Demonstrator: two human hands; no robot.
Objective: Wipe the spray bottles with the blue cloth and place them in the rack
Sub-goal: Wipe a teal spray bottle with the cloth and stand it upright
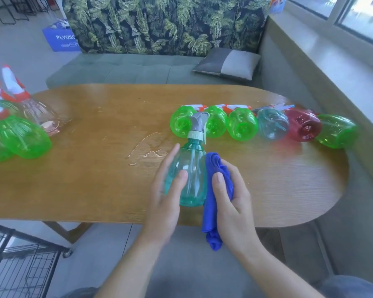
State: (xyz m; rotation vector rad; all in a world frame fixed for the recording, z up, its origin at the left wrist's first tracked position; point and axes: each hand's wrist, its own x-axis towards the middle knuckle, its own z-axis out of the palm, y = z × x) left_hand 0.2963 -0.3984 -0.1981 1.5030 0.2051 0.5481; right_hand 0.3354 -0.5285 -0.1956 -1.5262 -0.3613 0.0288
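A see-through teal spray bottle (186, 175) with a grey and white top is held by the left hand (165, 201) over the table's (84, 179) near edge. At its 3 o'clock side, a blue cloth (213, 203) is gripped by the right hand (233, 203) and pressed against it.

1 head view, looking forward and down, close over table (95, 190)

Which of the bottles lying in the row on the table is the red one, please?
The red bottle is second from the right end of the row, between a pale teal bottle and the green bottle at the end. It is the row's only red one.
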